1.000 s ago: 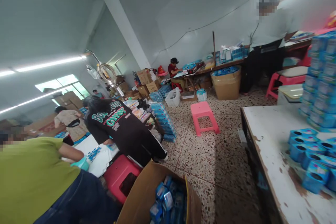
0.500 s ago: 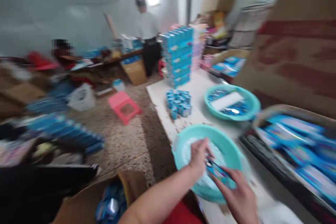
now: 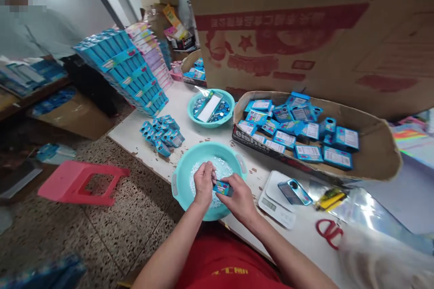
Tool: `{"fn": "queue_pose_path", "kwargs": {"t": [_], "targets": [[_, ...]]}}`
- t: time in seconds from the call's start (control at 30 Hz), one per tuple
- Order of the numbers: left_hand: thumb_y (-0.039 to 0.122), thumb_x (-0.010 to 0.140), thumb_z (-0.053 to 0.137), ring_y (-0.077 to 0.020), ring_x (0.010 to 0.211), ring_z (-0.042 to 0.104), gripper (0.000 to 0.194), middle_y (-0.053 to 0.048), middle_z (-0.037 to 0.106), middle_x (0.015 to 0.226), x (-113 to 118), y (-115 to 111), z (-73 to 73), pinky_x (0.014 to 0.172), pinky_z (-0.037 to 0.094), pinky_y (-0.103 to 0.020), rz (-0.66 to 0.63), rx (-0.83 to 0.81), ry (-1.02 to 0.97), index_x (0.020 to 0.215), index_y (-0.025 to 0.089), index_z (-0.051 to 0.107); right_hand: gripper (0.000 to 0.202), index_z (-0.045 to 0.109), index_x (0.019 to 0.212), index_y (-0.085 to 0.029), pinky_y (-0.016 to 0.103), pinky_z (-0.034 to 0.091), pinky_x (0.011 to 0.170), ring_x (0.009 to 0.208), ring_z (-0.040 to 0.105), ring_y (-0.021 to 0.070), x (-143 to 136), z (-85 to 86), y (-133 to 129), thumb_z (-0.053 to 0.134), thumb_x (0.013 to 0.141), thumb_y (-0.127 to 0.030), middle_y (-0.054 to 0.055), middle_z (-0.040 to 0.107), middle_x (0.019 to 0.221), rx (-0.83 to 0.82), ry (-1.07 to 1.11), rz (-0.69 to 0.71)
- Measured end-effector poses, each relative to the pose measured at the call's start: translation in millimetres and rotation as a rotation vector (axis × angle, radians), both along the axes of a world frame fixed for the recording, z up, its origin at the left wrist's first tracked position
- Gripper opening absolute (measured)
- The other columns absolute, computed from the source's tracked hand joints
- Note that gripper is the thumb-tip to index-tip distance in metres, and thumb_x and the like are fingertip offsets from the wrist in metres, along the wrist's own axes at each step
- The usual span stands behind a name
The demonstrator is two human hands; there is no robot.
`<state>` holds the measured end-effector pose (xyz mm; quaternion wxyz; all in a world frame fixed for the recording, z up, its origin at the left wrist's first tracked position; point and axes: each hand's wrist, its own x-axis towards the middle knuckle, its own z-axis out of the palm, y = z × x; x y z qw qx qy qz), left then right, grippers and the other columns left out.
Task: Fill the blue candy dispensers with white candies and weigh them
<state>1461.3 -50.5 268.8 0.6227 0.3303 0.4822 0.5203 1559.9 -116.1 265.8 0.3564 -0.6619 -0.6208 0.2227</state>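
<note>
A turquoise basin [image 3: 183, 167] with small white pieces [image 3: 222, 167] in it stands at the table's front edge. Over it, my right hand [image 3: 239, 198] grips a small blue box [image 3: 222, 187] between thumb and fingers. My left hand [image 3: 204, 183] is at the box's left end, its fingers pinched together; whatever they hold is too small to make out. To the right, a white scale [image 3: 278, 198] bears another blue box [image 3: 294, 191], tilted over its right edge.
Small blue boxes [image 3: 162, 134] cluster left of a second turquoise basin [image 3: 212, 122]. A cardboard tray [image 3: 373, 144] holds several blue boxes. Red scissors [image 3: 328, 233] lie at right. A stacked tower [image 3: 125, 72] stands at back left, a pink stool [image 3: 68, 180] on the floor.
The view has swung right, bringing the scale and scissors into sight. My hands remain over the basin, the small box still in my right hand.
</note>
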Motion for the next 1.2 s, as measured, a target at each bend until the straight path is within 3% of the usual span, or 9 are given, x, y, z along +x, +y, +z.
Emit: {"fn": "queue_pose_path", "kwargs": {"t": [0.13, 0.43, 0.67, 0.97, 1.1, 1.2], "targets": [[0.054, 0.077, 0.057, -0.0099, 0.046, 0.050, 0.040, 0.005, 0.044, 0.046, 8, 2, 5.5, 0.049, 0.040, -0.021, 0.026, 0.062, -0.055, 0.063, 0.017, 0.050, 0.027, 0.063, 0.093, -0.020, 0.032, 0.047, 0.072, 0.083, 0.058, 0.0217, 5, -0.7, -2, 0.071, 0.067, -0.018, 0.004, 0.059, 0.086, -0.020, 0.031, -0.064], [0.049, 0.078, 0.059, -0.0103, 0.040, 0.050, 0.035, 0.009, 0.039, 0.039, 25, 0, 12.1, 0.049, 0.042, -0.022, 0.031, 0.091, 0.043, 0.066, 0.017, 0.050, 0.028, 0.064, 0.090, -0.021, 0.031, 0.045, 0.071, 0.081, 0.057, 0.0207, 11, 0.7, -5, 0.072, 0.063, -0.016, 0.003, 0.059, 0.083, 0.004, 0.049, -0.148], [0.041, 0.076, 0.062, -0.0134, 0.050, 0.060, 0.027, 0.003, 0.060, 0.055, 35, -4, 16.1, 0.056, 0.048, -0.026, 0.084, 0.204, 0.196, 0.072, 0.015, 0.056, 0.029, 0.063, 0.090, -0.020, 0.031, 0.045, 0.074, 0.084, 0.057, 0.0207, 19, 4.8, -9, 0.074, 0.063, -0.020, 0.003, 0.061, 0.085, 0.040, 0.058, -0.165], [0.040, 0.080, 0.056, -0.0143, 0.050, 0.061, 0.025, 0.002, 0.061, 0.054, 53, -21, 23.5, 0.060, 0.050, -0.029, 0.063, 0.209, 0.114, 0.086, 0.015, 0.054, 0.026, 0.063, 0.091, -0.022, 0.031, 0.046, 0.072, 0.083, 0.057, 0.0208, 37, 2.1, -21, 0.071, 0.066, -0.020, 0.003, 0.060, 0.085, 0.095, 0.115, -0.163], [0.045, 0.081, 0.053, -0.0144, 0.054, 0.062, 0.030, 0.001, 0.061, 0.057, 37, -17, 23.0, 0.062, 0.051, -0.031, 0.127, 0.212, 0.091, 0.087, 0.016, 0.053, 0.024, 0.063, 0.095, -0.021, 0.030, 0.047, 0.069, 0.080, 0.058, 0.0201, 55, 9.5, -46, 0.069, 0.072, -0.024, 0.004, 0.060, 0.085, 0.159, 0.192, -0.087], [0.049, 0.073, 0.060, -0.0151, 0.059, 0.062, 0.035, 0.000, 0.061, 0.061, -2, -10, 2.2, 0.061, 0.052, -0.030, 0.084, 0.126, 0.280, 0.083, 0.016, 0.057, 0.023, 0.062, 0.100, -0.022, 0.030, 0.049, 0.070, 0.082, 0.059, 0.0196, 75, 9.1, -81, 0.067, 0.078, -0.027, 0.005, 0.061, 0.088, 0.188, 0.250, -0.047]]}}
